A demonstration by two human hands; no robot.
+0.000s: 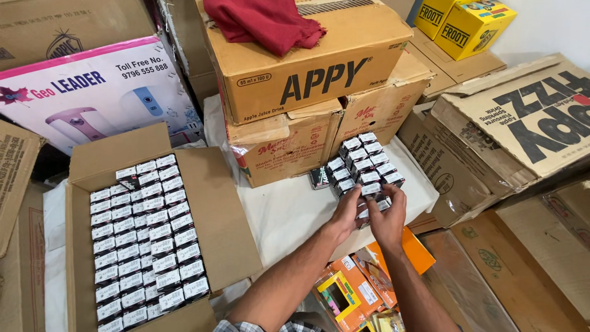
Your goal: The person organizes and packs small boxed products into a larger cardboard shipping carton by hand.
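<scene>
Cardboard cartons crowd us on every side, with a white cloth-covered surface ahead. Our left hand and right hand pinch the near end of the block of small drink cartons. We judge them light, stiff, loose; best squeezed from both sides.

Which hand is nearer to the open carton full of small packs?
Left. The left hand sits on the near-left side of the small stack of packs, the side facing the open carton. The right hand is beside it, farther right.
</scene>
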